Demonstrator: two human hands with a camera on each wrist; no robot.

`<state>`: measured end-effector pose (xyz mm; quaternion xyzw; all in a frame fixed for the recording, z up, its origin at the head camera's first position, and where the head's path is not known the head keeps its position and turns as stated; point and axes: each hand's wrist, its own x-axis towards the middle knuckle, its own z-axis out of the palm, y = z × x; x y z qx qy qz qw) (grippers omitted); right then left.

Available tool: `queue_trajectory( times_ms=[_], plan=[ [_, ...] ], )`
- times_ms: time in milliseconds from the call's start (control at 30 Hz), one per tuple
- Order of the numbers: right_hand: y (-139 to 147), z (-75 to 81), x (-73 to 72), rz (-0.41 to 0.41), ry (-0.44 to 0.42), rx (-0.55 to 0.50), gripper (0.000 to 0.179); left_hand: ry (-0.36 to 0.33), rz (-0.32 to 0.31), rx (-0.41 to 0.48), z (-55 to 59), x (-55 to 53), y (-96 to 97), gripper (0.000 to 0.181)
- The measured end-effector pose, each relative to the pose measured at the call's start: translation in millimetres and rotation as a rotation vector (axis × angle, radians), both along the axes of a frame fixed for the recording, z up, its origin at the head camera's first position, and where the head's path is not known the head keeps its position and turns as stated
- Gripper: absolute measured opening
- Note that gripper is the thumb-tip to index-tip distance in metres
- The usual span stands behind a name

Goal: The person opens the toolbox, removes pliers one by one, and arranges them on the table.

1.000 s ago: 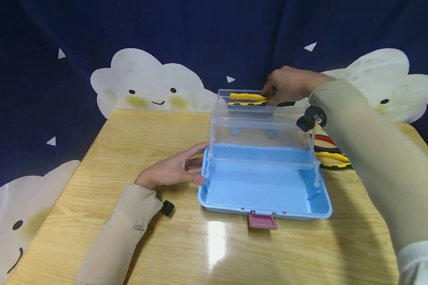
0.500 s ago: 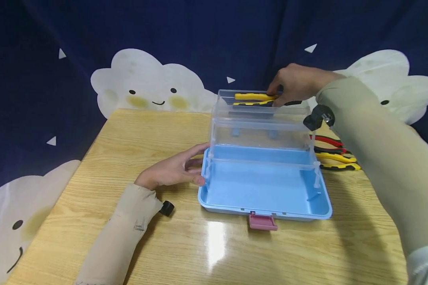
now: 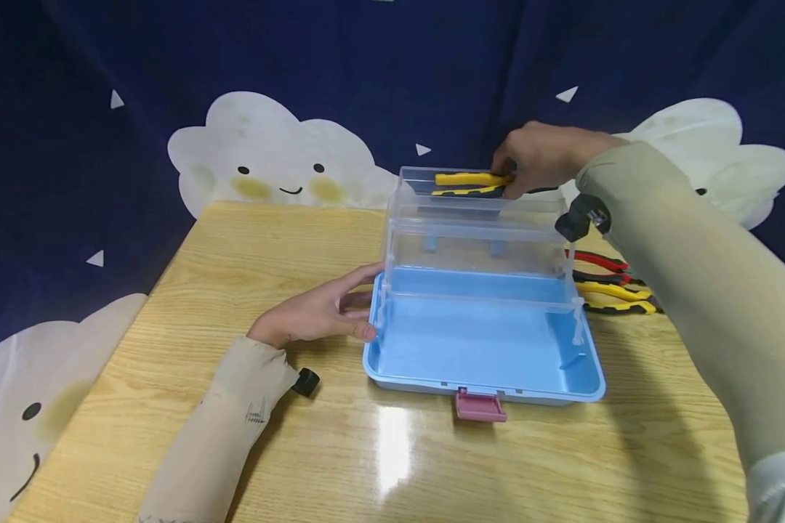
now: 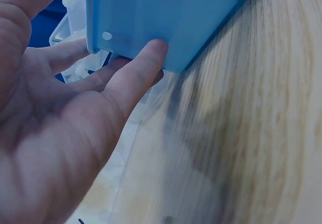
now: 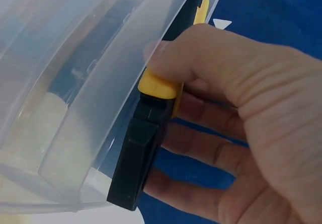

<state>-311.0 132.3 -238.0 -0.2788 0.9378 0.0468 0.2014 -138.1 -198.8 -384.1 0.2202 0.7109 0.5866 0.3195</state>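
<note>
A pair of pliers with yellow and black handles [image 3: 469,179] lies lengthwise in the top clear tray [image 3: 408,173] of an opened light-blue toolbox [image 3: 464,341]. My right hand [image 3: 541,156] pinches it near the middle between thumb and fingers. In the right wrist view the black head [image 5: 132,156] of the pliers points down along the tray's clear wall [image 5: 85,118]. My left hand [image 3: 320,311] rests against the toolbox's left side with fingers extended. Seen from the left wrist, the thumb touches the blue side wall [image 4: 141,17]; some fingertips are hidden behind the box.
Right of the toolbox, red-and-black pliers [image 3: 598,260] and another yellow-and-black pair [image 3: 615,292] lie on the wooden table [image 3: 268,240], partly hidden. A pink latch [image 3: 480,407] hangs at the box front. Behind stands a dark blue curtain [image 3: 340,58] with clouds.
My right hand has shifted the pliers a little to the right within the top tray, mostly in the first half second. My left hand stays in place on the box.
</note>
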Motion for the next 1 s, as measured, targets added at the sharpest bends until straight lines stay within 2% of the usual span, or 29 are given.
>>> queue_trajectory(
  times_ms=[367, 600, 833, 1000],
  plan=[
    [2, 3.9, 2.2, 0.012, 0.032, 0.035, 0.039, 0.027, -0.007, -0.001, -0.2, -4.8, 0.9, 0.112],
    [7, 6.1, 2.9, 0.042, 0.076, 0.013, 0.033, 0.023, -0.012, 0.000, -2.3, -7.3, -0.5, 0.109],
    [10, 6.4, 5.7, 0.039, 0.135, -0.004, 0.048, 0.038, -0.012, 0.007, -5.1, -9.3, -1.7, 0.110],
    [13, 8.1, 7.5, 0.044, 0.153, -0.009, 0.046, 0.050, -0.021, 0.012, -7.0, -12.4, -2.4, 0.109]
  ],
)
